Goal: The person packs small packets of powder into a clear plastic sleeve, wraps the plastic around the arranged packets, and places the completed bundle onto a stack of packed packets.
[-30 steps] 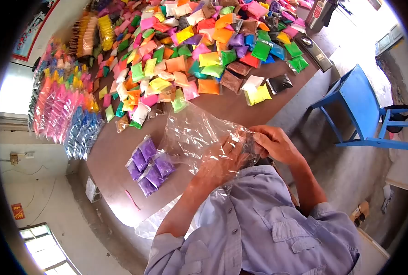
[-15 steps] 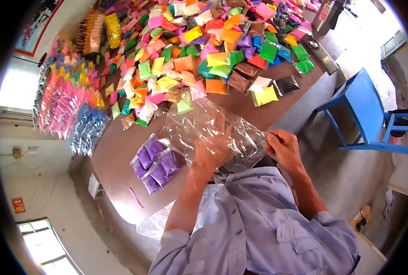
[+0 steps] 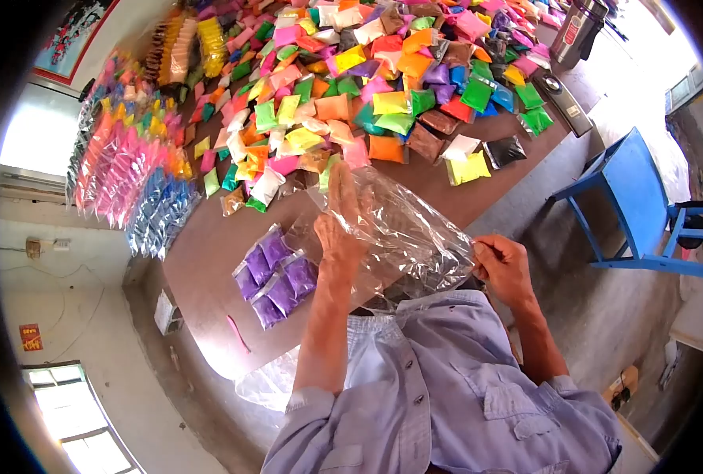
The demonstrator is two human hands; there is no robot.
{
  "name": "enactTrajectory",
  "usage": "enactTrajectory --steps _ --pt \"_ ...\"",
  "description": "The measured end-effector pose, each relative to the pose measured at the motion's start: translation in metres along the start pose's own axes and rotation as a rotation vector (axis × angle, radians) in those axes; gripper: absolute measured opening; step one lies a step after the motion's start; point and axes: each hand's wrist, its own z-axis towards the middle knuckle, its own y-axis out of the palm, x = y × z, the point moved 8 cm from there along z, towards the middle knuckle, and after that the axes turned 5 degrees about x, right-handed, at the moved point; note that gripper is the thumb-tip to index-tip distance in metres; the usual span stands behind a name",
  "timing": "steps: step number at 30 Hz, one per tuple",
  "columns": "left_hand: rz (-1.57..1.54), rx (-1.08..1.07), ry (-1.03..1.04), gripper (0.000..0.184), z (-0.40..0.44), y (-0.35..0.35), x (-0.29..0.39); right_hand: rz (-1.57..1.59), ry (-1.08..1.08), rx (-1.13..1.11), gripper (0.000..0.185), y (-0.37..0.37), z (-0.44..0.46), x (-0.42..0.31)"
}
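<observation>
A large clear plastic bag (image 3: 415, 229) is stretched between my hands above the table's near edge. My right hand (image 3: 501, 265) pinches its right end, thumb against fingers. My left hand (image 3: 340, 221) is at the bag's left part, fingers extended and pointing away from me, seen partly through the shiny film; it looks to be inside or behind the plastic. Left of my left forearm lies a group of purple packets (image 3: 276, 275) on the brown table (image 3: 201, 276). Beyond the bag, many small coloured packets (image 3: 332, 107) are heaped.
Bundles of filled bags (image 3: 130, 158) stand along the table's left side. A pink strip (image 3: 238, 333) lies near the front corner, by another clear plastic sheet (image 3: 268, 381). A metal flask (image 3: 579, 31) and a scale-like device (image 3: 565, 103) are at the far right, with a blue stool (image 3: 632, 197) beyond.
My left hand has moved left and away from me, its fingers straightening. My right hand has moved right with the bag's end, so the bag is spread wider. The view has shifted slightly.
</observation>
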Motion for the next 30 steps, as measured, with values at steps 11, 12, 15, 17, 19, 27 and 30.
enactTrajectory --steps 11,12,15,17,19,27,30 --pt "-0.231 -0.297 -0.04 0.06 -0.021 -0.019 0.04 0.083 -0.06 0.064 0.023 0.003 0.011 0.008" --pt "-0.148 -0.272 0.155 0.057 -0.024 -0.025 0.061 0.08 -0.058 0.07 0.023 0.006 0.012 0.009" --pt "-0.159 -0.381 0.362 0.057 -0.048 -0.02 0.087 0.11 -0.094 0.083 0.024 0.013 0.015 0.004" --pt "-0.11 -0.444 0.435 0.058 -0.064 -0.006 0.092 0.067 -0.112 0.122 0.025 0.011 0.016 0.001" --pt "-0.081 -0.51 0.424 0.06 -0.064 -0.002 0.091 0.06 -0.114 0.134 0.026 0.009 0.016 0.0" --pt "-0.186 -0.436 0.441 0.059 -0.064 0.003 0.108 0.16 0.013 0.097 0.027 0.027 0.017 -0.005" --pt "-0.231 -0.457 0.473 0.057 -0.063 0.002 0.114 0.183 -0.102 0.058 0.027 0.036 0.019 -0.009"
